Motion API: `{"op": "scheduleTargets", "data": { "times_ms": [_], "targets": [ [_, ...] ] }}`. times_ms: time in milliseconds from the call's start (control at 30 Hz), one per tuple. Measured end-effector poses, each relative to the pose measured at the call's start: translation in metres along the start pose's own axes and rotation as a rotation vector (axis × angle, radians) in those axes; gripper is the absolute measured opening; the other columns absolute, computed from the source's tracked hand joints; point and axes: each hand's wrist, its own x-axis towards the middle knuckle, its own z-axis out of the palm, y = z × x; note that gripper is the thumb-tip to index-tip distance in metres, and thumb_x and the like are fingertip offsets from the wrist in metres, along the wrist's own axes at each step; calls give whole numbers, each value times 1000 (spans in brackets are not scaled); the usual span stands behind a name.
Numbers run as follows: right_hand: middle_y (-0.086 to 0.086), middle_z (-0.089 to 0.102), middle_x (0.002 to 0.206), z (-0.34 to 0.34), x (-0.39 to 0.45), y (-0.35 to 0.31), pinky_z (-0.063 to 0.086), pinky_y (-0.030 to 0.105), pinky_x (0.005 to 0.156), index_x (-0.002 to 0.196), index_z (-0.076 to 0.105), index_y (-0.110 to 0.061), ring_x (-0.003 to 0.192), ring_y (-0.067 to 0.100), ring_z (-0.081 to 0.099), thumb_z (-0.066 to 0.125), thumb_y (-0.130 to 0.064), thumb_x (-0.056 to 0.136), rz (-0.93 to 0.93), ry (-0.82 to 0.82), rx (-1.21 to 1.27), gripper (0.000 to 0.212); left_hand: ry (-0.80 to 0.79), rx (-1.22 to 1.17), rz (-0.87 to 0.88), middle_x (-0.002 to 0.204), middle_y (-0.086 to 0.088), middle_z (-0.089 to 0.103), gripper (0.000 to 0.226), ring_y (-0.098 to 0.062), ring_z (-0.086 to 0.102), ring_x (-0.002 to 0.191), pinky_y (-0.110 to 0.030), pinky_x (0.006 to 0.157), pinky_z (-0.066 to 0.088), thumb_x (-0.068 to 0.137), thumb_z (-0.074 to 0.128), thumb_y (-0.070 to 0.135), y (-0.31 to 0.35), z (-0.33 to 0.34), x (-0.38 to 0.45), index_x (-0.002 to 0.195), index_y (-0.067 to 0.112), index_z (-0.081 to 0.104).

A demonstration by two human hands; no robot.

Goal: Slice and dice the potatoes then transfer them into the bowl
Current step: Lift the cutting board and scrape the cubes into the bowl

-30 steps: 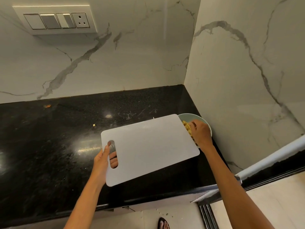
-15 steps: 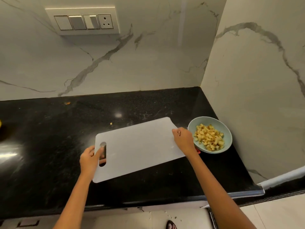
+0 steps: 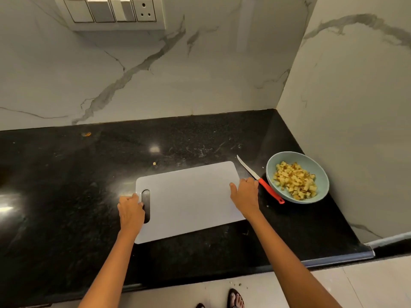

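Board (image 3: 191, 201) flat on counter (image 3: 66, 185), bare. My L hand (image 3: 131, 211) fingers curled round handle-slot edge; R hand (image 3: 244, 195) fingers relaxed on right edge. Diced potatoes (image 3: 294, 180) in bowl (image 3: 323, 174), knife (image 3: 260, 180) between board & bowl. Step looks like setting down: ease grip off evenly, avoid nudging knife; stray bit (image 3: 154, 163) maybe to collect.

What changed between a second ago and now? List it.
The board came down from its tilt over the bowl and now lies flat on the counter. The right hand moved from the bowl to the board's right edge. The knife now shows beside the bowl. The left hand stays at the handle end; the potatoes stay in the bowl.
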Motion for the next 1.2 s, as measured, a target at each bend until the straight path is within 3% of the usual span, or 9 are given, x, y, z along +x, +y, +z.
{"op": "scheduleTargets", "data": {
  "times_ms": [100,400,533,600,667,833,933,1067,1200],
  "targets": [
    [14,51,119,3,3,-2,36,31,96,114,57,-1,113,23,43,42,-36,98,3,36,20,41,6,21,32,117,-26,44,17,-35,44,103,-31,77,39,94,46,3,4,-1,2,101,-9,54],
    [12,56,113,3,-5,-3,41,30,92,110,59,-4,108,21,49,40,-34,98,-38,100,-16,37,27,67,29,119,-24,47,21,-32,43,108,-31,84,40,95,43,4,8,-9,4,109,-7,55],
    [13,63,89,-11,-25,21,50,33,68,92,63,-4,82,25,60,67,-18,84,-54,238,-266,16,39,57,37,117,-26,46,19,-35,41,108,-36,84,41,94,45,2,4,-6,7,105,-8,56],
    [13,64,78,-12,-32,43,53,35,61,84,65,-3,71,27,63,77,-6,70,-94,318,-319,19,40,49,26,117,-26,45,19,-37,41,108,-38,84,41,93,45,1,4,-6,12,106,-8,57],
    [14,64,75,-11,-35,60,54,36,61,82,65,-2,69,28,63,80,-1,64,-150,296,-368,23,50,45,8,117,-26,45,20,-38,41,108,-39,84,42,92,47,0,7,-6,12,108,-8,56],
    [10,67,102,-12,-35,46,54,29,71,110,65,-7,89,19,64,72,-16,78,-84,162,-556,33,130,39,58,121,-26,45,42,-40,41,109,-43,85,43,87,52,-6,27,0,-5,128,-2,46],
    [13,58,120,-13,-27,37,49,28,84,126,51,-3,106,21,57,54,-16,92,-47,91,-621,37,126,0,109,125,-23,45,46,-37,41,113,-43,89,41,90,49,-3,44,3,-17,135,2,42],
    [15,54,118,-13,-21,31,46,27,84,121,48,-2,106,23,52,38,-9,99,-42,87,-586,25,118,-58,178,126,-20,48,46,-34,41,118,-44,94,40,90,53,2,60,9,-30,135,4,43],
    [12,52,117,-11,-31,33,44,26,85,119,46,-6,106,21,49,39,-11,99,-83,118,-461,22,100,-110,216,127,-19,47,46,-34,41,117,-44,92,41,90,52,1,69,12,-41,135,3,44]
  ]
}}
